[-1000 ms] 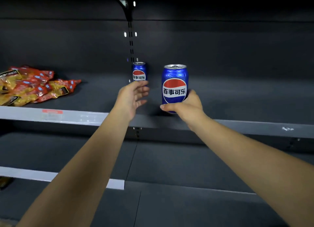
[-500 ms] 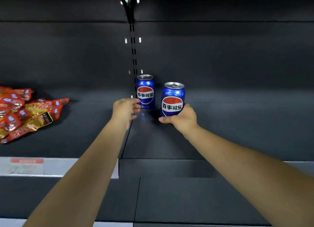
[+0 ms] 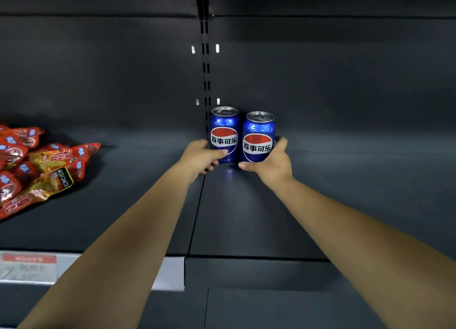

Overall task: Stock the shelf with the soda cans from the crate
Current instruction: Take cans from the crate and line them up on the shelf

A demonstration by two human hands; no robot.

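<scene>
Two blue soda cans stand upright side by side at the back of the dark shelf. My left hand grips the lower part of the left can, thumb across its front. The right can sits in my right hand, with the thumb under its front and fingers round its right side. The cans nearly touch. The crate is out of view.
A heap of red and yellow snack packets lies on the shelf at the left. A slotted upright rail runs up the back wall behind the left can. A price strip lines the shelf's front edge.
My right hand has carried its can deeper into the shelf, next to the other can. My left hand has closed on the left can. The camera has moved nearer.
</scene>
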